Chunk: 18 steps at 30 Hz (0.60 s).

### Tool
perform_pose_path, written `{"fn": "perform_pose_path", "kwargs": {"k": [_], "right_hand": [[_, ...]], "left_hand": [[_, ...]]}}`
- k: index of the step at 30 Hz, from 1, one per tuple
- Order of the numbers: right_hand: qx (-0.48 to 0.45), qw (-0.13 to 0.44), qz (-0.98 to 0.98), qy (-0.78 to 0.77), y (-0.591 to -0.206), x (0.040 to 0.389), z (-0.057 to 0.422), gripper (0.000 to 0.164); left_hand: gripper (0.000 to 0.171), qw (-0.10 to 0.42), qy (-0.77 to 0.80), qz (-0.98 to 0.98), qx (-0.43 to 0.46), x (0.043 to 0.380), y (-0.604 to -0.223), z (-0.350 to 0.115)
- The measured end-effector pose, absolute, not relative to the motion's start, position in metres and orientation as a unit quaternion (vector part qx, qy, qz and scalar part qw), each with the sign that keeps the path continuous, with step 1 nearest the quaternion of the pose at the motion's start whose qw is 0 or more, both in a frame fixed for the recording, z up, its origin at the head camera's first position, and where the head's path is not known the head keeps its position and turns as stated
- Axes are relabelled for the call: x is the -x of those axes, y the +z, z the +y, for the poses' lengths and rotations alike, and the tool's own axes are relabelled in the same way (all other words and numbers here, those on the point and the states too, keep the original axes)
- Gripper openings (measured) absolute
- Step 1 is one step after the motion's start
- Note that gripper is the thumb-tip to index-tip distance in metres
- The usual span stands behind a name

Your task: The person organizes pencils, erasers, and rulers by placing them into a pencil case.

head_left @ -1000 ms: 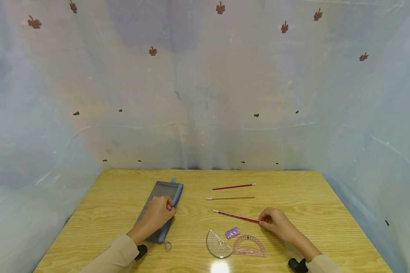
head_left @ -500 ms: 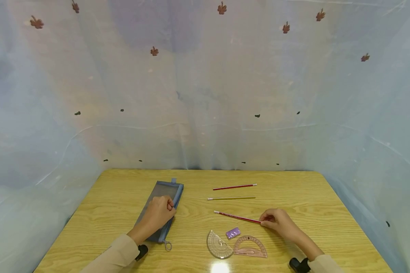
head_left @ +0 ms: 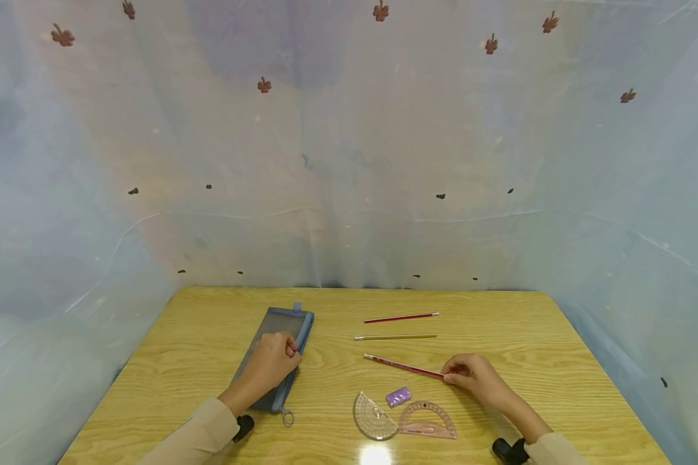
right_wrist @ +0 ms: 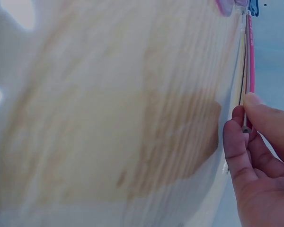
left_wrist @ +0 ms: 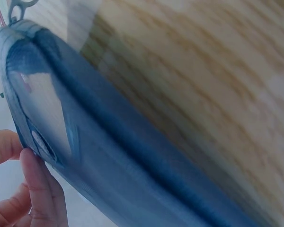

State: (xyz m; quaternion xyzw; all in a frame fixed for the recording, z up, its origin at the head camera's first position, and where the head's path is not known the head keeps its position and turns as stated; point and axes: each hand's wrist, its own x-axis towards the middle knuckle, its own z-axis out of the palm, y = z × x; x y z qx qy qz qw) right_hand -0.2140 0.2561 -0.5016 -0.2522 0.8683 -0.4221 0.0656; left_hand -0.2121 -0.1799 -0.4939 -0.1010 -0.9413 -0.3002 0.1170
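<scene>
A person sits at a light wooden tabletop (head_left: 500,323) closed in by pale, translucent curtains, both forearms in beige sleeves. The left hand (head_left: 273,361) rests on a flat blue-grey pencil pouch (head_left: 279,329) lying lengthwise on the left half of the tabletop, its fingers (left_wrist: 35,184) curled round the pouch's right edge beside the zipper; a small metal ring hangs off the pouch's near end. The right hand (head_left: 471,374) is on the right side, its fingers (right_wrist: 239,151) pinching the near end of a red pencil (head_left: 404,367). This pencil lies slanted across the middle of the tabletop, its far end pointing left toward the pouch but well apart from it. Beyond it lie two more pencils, roughly parallel to each other: a yellow-green pencil (head_left: 395,337) nearer the person and another red pencil (head_left: 401,317) farther back. Nearer the person than the pinched pencil, between the two hands, sit a small purple eraser (head_left: 397,396), a clear protractor (head_left: 373,416) and a pink protractor (head_left: 427,420), the two protractors just beside each other.
</scene>
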Motion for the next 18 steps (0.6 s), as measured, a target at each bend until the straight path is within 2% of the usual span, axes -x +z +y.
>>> {"fn": "perform_pose_path", "kwargs": {"k": [12, 18], "right_hand": [[0.252, 0.078, 0.859, -0.438, -0.501, 0.219, 0.247, 0.008], [0.268, 0.064, 0.856, -0.438, -0.501, 0.221, 0.241, 0.007]], "left_hand": [[0.022, 0.108, -0.308, -0.940, 0.096, 0.211, -0.490, -0.179], [0.023, 0.105, -0.310, -0.940, 0.092, 0.211, -0.489, -0.179]]}}
